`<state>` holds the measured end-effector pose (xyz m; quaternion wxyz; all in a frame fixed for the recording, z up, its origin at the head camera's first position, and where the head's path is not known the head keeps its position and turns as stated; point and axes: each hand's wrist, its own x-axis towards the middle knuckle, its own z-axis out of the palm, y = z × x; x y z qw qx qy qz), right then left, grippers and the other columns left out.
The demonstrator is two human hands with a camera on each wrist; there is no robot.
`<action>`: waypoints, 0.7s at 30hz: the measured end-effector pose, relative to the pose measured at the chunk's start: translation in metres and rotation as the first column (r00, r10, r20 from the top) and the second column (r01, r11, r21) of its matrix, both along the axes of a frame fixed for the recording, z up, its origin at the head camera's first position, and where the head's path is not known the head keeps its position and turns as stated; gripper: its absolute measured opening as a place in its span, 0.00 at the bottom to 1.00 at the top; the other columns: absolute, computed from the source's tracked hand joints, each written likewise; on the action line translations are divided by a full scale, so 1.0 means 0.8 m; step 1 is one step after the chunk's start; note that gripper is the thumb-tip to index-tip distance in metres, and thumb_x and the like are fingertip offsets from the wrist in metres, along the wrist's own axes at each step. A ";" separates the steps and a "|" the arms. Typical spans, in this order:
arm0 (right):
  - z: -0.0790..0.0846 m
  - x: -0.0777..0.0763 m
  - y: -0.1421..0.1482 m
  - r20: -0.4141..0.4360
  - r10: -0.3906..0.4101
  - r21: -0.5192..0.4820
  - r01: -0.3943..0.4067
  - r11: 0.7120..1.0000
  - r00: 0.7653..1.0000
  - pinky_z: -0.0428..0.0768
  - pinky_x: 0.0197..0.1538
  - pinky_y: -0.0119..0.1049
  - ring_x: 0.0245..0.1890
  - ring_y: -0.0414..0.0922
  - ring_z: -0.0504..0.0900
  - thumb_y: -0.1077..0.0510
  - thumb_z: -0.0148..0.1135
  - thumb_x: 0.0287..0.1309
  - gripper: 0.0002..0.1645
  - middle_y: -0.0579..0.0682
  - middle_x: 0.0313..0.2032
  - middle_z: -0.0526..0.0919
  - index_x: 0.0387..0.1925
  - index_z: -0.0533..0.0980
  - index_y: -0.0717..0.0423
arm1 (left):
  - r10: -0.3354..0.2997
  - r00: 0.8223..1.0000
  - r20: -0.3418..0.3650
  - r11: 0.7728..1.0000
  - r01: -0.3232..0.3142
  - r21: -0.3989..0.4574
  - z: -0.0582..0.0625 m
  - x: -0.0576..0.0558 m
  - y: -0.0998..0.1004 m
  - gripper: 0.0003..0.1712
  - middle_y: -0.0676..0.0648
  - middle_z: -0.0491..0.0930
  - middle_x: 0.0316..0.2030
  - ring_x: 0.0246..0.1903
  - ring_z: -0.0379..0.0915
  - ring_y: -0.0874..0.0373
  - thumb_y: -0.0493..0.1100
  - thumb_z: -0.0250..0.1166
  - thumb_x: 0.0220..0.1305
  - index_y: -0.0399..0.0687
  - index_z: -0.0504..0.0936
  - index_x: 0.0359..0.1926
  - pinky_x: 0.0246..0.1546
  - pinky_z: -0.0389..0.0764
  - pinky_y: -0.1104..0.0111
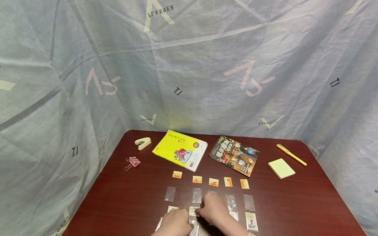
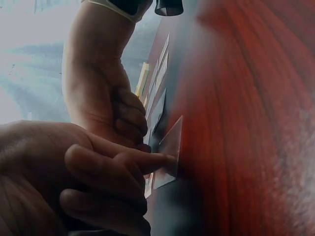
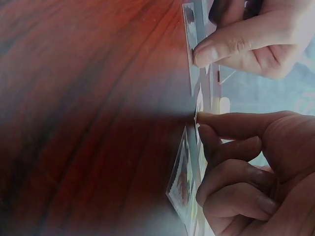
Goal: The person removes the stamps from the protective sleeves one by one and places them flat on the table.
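Observation:
My right hand (image 1: 214,209) pinches the edge of a small pale postage stamp (image 1: 192,211) between thumb and forefinger, low over the table. Close beside it, my left hand (image 1: 175,223) holds a small clear plastic bag (image 1: 194,227) by thumb and fingertip. That bag (image 2: 173,140) looks tilted in the left wrist view. One stamp (image 1: 173,208) lies partly hidden behind the left hand. To the right are a bagged stamp (image 3: 182,184) with a toothed edge and, in the head view, another pale stamp (image 1: 251,222). The right forearm partly covers one more.
Several clear bags (image 1: 170,194) lie in a row beyond my hands, with several orange stamps (image 1: 197,179) behind. Farther back are a yellow book (image 1: 177,147), a dark illustrated book (image 1: 234,155), a stapler (image 1: 143,143), a pink binder clip (image 1: 133,162), a notepad (image 1: 281,168) and a yellow pen (image 1: 291,154).

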<state>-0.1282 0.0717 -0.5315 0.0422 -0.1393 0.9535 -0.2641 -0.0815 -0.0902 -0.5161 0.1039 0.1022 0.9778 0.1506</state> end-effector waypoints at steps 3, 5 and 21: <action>0.000 0.000 0.001 0.006 -0.001 -0.024 0.001 1.000 1.000 0.66 0.18 0.31 0.12 0.36 0.66 0.48 0.74 0.36 0.19 0.36 0.09 0.69 0.06 0.72 0.44 | -0.006 1.000 0.015 1.000 0.006 -0.001 0.001 0.000 0.000 0.19 0.53 0.74 0.14 0.19 0.72 0.55 0.54 0.67 0.45 0.54 0.70 0.09 0.18 0.69 0.57; 0.002 -0.001 0.004 0.022 -0.001 -0.058 0.002 0.998 1.000 0.65 0.17 0.30 0.11 0.35 0.65 0.48 0.72 0.39 0.20 0.36 0.08 0.68 0.06 0.71 0.45 | -0.004 1.000 0.016 1.000 0.004 0.013 0.002 0.000 0.001 0.19 0.54 0.73 0.13 0.18 0.71 0.55 0.52 0.66 0.45 0.54 0.70 0.09 0.17 0.68 0.57; 0.034 0.004 0.092 0.188 -0.188 -0.214 0.227 0.950 0.964 0.65 0.19 0.32 0.12 0.38 0.65 0.44 0.62 0.56 0.23 0.41 0.09 0.71 0.13 0.76 0.53 | -0.058 0.979 -0.195 0.995 0.042 -0.085 0.014 -0.023 0.079 0.29 0.48 0.79 0.19 0.19 0.73 0.52 0.69 0.64 0.48 0.46 0.81 0.23 0.17 0.70 0.59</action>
